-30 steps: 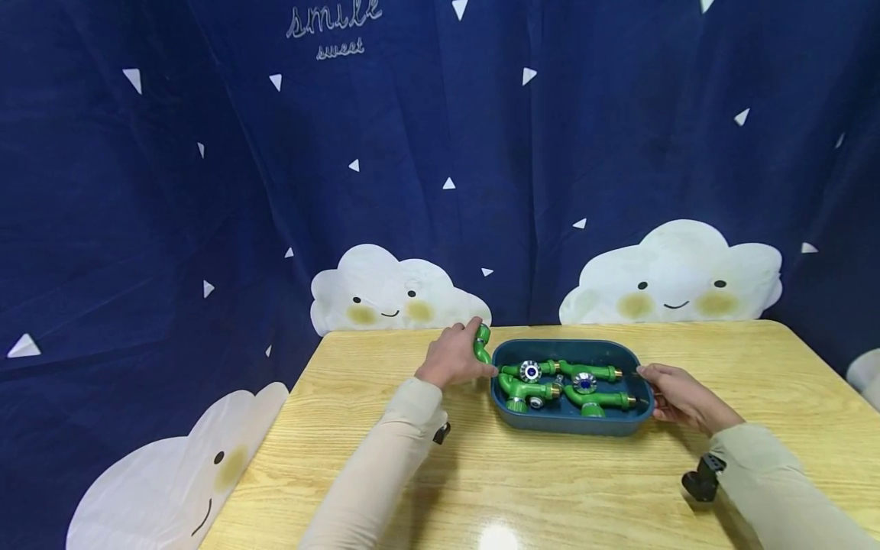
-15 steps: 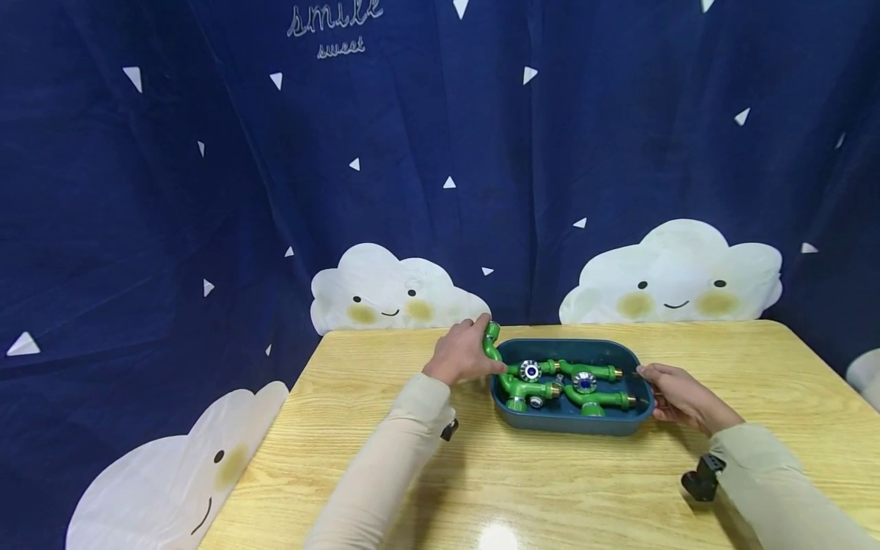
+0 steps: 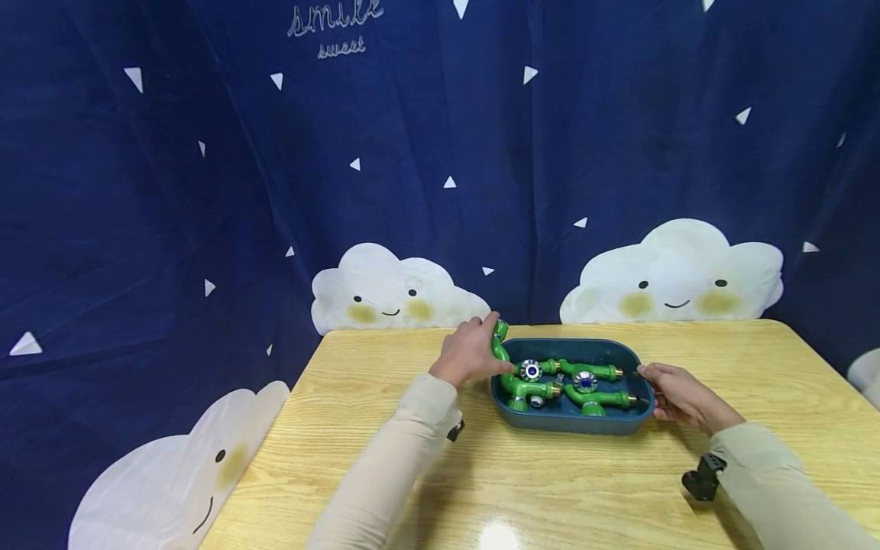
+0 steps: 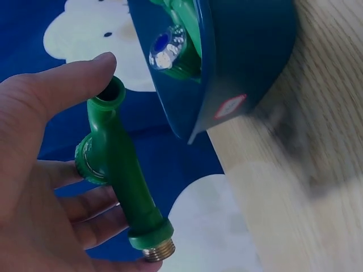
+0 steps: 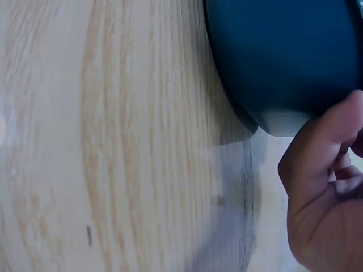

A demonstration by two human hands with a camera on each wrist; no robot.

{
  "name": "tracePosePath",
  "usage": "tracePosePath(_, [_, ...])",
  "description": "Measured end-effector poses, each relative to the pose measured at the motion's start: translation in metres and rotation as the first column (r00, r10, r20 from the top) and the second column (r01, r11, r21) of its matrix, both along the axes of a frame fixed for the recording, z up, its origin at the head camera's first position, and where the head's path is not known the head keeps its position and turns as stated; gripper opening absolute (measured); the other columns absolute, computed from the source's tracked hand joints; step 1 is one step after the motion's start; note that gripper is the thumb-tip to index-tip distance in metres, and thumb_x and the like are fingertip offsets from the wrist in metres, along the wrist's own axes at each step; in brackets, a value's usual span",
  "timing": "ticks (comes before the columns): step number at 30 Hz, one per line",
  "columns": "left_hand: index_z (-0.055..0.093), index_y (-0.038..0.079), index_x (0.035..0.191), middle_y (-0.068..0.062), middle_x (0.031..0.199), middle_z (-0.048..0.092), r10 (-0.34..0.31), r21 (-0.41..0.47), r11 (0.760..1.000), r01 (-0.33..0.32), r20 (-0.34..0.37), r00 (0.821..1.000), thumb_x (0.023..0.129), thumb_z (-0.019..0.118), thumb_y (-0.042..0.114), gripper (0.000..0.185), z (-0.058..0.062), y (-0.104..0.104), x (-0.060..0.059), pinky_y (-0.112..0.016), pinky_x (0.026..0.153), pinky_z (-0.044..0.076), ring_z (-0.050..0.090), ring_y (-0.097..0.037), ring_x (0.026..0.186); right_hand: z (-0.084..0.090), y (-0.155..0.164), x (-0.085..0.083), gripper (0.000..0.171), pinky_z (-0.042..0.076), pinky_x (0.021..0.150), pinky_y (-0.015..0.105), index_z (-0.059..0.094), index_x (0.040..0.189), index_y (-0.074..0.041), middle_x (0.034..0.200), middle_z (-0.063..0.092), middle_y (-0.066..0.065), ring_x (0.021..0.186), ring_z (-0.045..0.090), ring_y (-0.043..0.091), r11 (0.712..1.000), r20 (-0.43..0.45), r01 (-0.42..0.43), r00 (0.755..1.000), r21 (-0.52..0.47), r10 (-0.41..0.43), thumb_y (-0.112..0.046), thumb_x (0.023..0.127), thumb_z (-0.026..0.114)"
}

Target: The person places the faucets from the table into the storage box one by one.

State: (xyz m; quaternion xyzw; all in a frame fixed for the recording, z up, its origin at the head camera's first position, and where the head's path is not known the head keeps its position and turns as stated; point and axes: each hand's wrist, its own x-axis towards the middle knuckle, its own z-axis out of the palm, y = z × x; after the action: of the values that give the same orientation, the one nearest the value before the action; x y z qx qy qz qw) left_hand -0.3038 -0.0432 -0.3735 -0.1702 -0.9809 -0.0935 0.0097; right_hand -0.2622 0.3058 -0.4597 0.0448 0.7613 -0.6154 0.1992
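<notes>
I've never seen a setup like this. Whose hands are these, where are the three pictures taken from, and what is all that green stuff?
No machine here: a person wears three cameras, one on the head and one on each wrist. The head view shows a wooden table with a dark blue tray holding green plastic taps. The left hand holds another green tap at the tray's left end; the left wrist view shows it close up, with its brass thread. The right hand grips the tray's right end; its wrist view shows just the tray's wall and the fingers.

backdrop: navy curtain (image 3: pixel 206 191), white clouds, triangles | furniture: light wooden table (image 3: pixel 385 489) | light: ceiling glare on tabletop
</notes>
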Motion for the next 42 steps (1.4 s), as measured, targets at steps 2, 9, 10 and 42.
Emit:
tracePosePath(2, [0.031,0.024,0.155,-0.007,0.133,0.058,-0.006,-0.012,1.0,0.006,-0.007,1.0,0.075,0.079,0.057,0.099,0.001,0.003,0.002,-0.046,0.09,0.054,0.058,-0.024,0.117,0.0,0.0,0.0,0.032,0.054,0.055,0.019,0.047,0.101,-0.01,0.068,0.051,-0.008,0.056,0.056,0.003,1.0,0.007,0.005,1.0,-0.009,-0.005,-0.036,0.109,0.03])
tracePosePath(9, [0.031,0.025,0.154,-0.005,0.134,0.058,-0.026,-0.03,0.999,0.025,-0.021,0.999,0.075,0.078,0.059,0.097,0.007,0.018,0.011,-0.046,0.092,0.054,0.058,-0.023,0.119,-0.001,-0.001,0.0,0.033,0.054,0.055,0.02,0.047,0.103,-0.008,0.069,0.049,-0.007,0.057,0.054,0.003,1.0,0.001,0.0,1.0,-0.008,0.0,-0.035,0.109,0.029])
tracePosePath(10, [0.031,0.026,0.154,-0.005,0.136,0.057,-0.029,-0.032,0.999,0.029,-0.02,0.999,0.075,0.077,0.06,0.098,0.008,0.02,0.012,-0.045,0.093,0.054,0.057,-0.023,0.12,-0.001,-0.001,0.0,0.033,0.054,0.055,0.02,0.047,0.103,-0.008,0.069,0.049,-0.007,0.057,0.055,0.003,1.0,-0.004,-0.004,1.0,-0.008,0.004,-0.035,0.109,0.029])
tracePosePath(42, [0.037,0.033,0.149,0.006,0.135,0.058,-0.082,-0.08,0.993,0.082,-0.001,0.997,0.072,0.075,0.069,0.093,0.011,0.107,0.047,-0.041,0.091,0.053,0.058,-0.016,0.12,-0.003,0.001,-0.002,0.034,0.054,0.056,0.021,0.048,0.098,-0.01,0.068,0.051,-0.008,0.057,0.056,0.003,1.0,-0.01,-0.009,1.0,0.004,0.009,-0.037,0.108,0.03])
